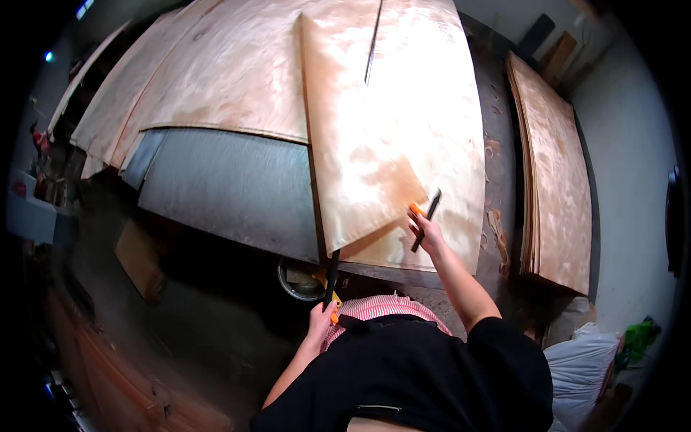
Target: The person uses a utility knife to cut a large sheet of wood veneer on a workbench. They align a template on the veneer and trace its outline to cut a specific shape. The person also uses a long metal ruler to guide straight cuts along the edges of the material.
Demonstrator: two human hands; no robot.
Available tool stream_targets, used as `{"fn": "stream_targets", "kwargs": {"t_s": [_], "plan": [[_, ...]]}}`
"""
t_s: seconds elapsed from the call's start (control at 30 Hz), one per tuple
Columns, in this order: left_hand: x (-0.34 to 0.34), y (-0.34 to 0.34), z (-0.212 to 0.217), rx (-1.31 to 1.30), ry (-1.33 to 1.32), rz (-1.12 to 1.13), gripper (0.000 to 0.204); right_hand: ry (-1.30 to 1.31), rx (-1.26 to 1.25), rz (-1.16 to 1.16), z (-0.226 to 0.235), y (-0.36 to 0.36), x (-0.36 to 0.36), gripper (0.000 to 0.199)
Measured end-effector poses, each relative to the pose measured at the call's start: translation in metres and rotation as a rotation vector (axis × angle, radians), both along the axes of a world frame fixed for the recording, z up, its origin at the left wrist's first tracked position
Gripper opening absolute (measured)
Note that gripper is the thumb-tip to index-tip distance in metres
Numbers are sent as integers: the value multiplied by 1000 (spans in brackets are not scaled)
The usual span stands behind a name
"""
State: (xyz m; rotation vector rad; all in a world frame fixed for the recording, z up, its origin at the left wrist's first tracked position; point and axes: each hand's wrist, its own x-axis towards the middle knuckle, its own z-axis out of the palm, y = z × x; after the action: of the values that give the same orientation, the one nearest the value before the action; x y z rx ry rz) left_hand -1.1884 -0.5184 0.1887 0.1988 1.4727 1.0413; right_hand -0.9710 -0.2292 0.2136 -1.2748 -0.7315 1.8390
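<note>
A pale wood veneer sheet [360, 173] lies at a slant across the front of a wide stack of sheets, its near right corner by my right hand. My right hand [427, 232] is closed around a slim black stick-like tool [433, 205], with orange-covered fingertips at the sheet's corner. Whether they pinch the sheet, I cannot tell. Low in front of my body, my left hand [321, 321] grips another long black stick-like tool [332, 279], which points up to the sheet's near edge. Orange covers show on its fingers too. The exact kind of both tools is unclear.
Left of the veneer is a grey board surface [230, 187]. A round metal pan [291, 284] sits below the near edge. To the right stands another veneer stack [558, 180], beyond a floor strip with wood scraps [497, 230]. A white sack [584, 363] lies at lower right.
</note>
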Motion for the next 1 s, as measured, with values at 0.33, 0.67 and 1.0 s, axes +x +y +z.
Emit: {"fn": "stream_targets", "kwargs": {"t_s": [0.33, 0.67, 1.0], "plan": [[78, 34, 16, -55, 337, 215, 28, 237, -262, -206, -63, -86, 143, 22], [76, 78, 65, 153, 333, -107, 21, 31, -177, 222, -23, -117, 151, 29], [128, 72, 101, 501, 59, -399, 41, -219, 417, 276, 35, -114, 34, 39]]}}
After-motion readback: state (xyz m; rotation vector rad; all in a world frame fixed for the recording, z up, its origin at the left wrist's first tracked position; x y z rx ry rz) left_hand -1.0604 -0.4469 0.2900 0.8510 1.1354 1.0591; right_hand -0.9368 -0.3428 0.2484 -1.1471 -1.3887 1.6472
